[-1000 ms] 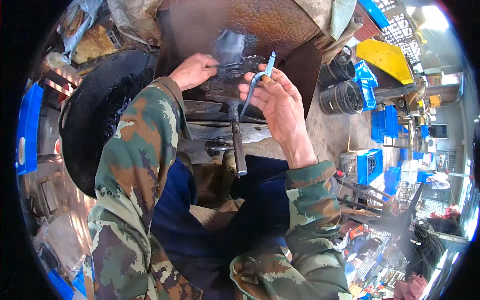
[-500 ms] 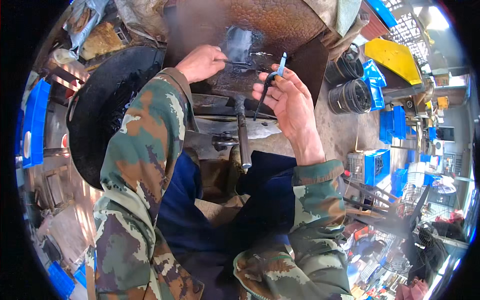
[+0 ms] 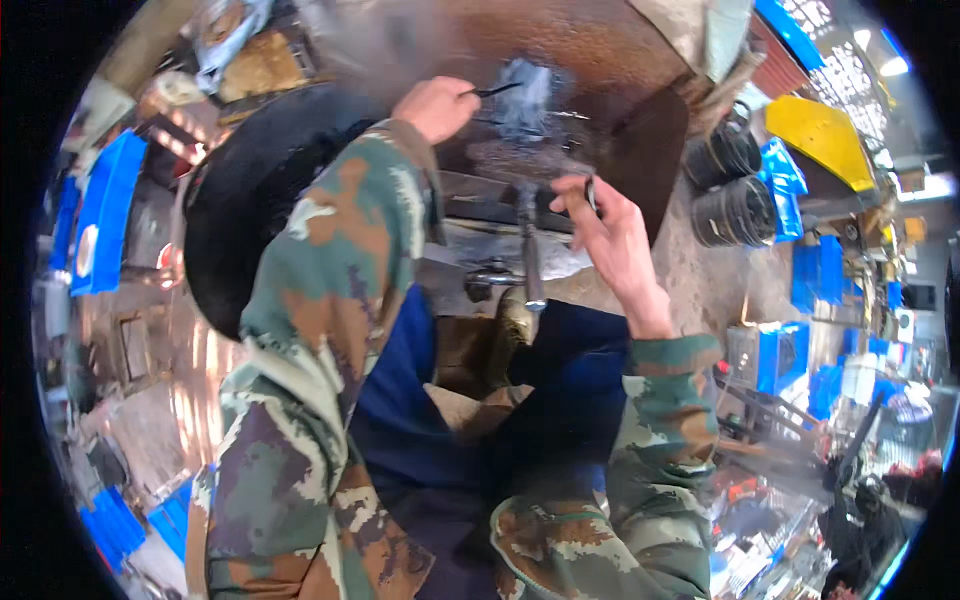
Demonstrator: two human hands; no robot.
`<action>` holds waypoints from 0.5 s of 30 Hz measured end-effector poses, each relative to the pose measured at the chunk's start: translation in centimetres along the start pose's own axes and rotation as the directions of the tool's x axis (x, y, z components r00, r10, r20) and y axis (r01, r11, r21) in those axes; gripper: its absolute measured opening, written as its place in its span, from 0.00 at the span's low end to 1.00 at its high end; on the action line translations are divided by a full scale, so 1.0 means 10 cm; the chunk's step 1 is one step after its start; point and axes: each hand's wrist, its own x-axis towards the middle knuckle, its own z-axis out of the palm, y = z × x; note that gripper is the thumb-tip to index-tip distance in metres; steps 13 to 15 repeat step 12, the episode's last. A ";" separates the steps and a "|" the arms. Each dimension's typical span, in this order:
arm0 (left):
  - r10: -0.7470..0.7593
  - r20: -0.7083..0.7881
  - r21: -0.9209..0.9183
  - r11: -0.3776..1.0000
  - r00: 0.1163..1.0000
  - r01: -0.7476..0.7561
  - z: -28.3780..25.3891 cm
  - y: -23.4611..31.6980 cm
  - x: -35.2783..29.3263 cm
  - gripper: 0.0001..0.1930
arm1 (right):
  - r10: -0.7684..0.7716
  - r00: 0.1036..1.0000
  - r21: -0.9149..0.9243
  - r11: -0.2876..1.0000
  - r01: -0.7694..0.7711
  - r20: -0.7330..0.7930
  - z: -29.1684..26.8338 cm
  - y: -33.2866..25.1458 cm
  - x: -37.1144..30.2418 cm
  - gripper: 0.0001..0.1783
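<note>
My left hand (image 3: pixel 437 108) is closed around one end of a thin dark metal piece (image 3: pixel 497 90). Its free end points right, toward a blurred whitish, wet-looking patch (image 3: pixel 528 105) on the brown metal housing. Lower and to the right, my right hand (image 3: pixel 612 228) has its fingers bent together around a dark metal piece (image 3: pixel 592 194), mostly hidden by the fingers and smeared by motion. Left of that hand, a metal bar with a rounded end (image 3: pixel 532 255) stands out from the work surface toward my knees.
A large black pan (image 3: pixel 225 235) lies by my left arm. Two black buckets (image 3: pixel 735 213) and a yellow panel (image 3: pixel 820 140) are at the right. Blue crates (image 3: pixel 108 215) stand on both sides, with wire baskets and clutter at the lower right.
The whole view has shifted, with the scene sliding to the right. My right hand has turned and lowered, its fingers closing over the bright-tipped dark piece. The left hand's piece now tilts upward.
</note>
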 end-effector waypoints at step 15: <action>-0.304 -0.171 -0.255 0.932 0.937 0.256 0.12 0.06 -0.02 0.18 | -0.342 0.895 -0.403 0.804 0.437 0.288 0.24 0.18 -0.28 0.25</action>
